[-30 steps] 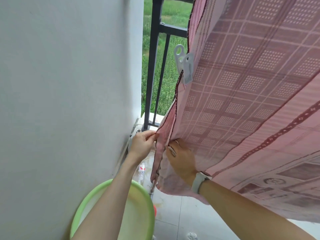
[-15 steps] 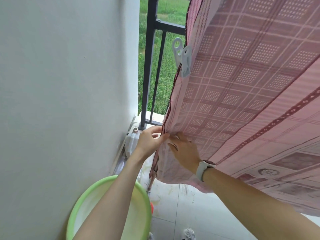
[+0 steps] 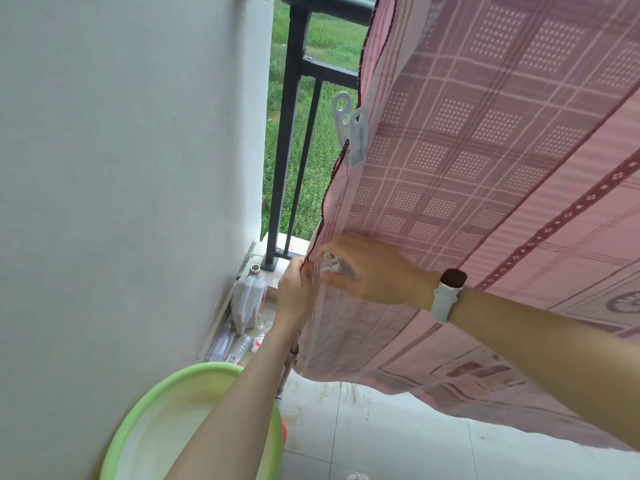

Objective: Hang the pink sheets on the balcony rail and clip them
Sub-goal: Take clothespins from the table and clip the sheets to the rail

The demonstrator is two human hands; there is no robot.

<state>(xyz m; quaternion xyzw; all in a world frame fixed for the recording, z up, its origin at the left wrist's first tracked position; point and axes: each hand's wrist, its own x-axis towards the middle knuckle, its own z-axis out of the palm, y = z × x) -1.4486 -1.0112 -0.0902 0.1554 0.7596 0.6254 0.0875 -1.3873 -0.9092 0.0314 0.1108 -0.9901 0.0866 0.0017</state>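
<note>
A pink checked sheet hangs over the dark balcony rail and fills the right of the view. One white clip is clamped on its left edge, partway down. Lower on that edge, my left hand pinches the dark hem. My right hand, with a white watch on the wrist, holds a second white clip against the sheet right beside the left hand. The right hand is blurred.
A grey wall closes the left side. A green basin sits at the bottom left under my left arm. A plastic jug and several bottles lie in the corner by the rail post. Tiled floor lies below the sheet.
Both hands have risen a little along the sheet's left edge. The right hand has turned, and the white clip in its fingers now shows at the hem.
</note>
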